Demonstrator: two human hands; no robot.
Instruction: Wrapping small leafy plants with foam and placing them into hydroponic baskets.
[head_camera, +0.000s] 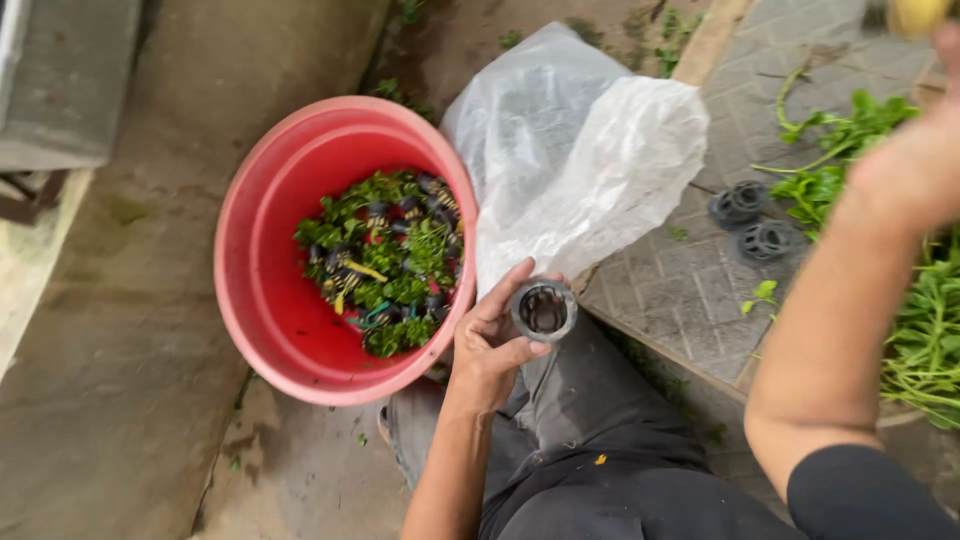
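The left hand (487, 345) grips a small pot (544, 310), best kept upright; the right hand (915, 165) reaches far right, grip unclear.

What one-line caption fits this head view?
Left hand holds a small dark net cup beside a red basin of greens.
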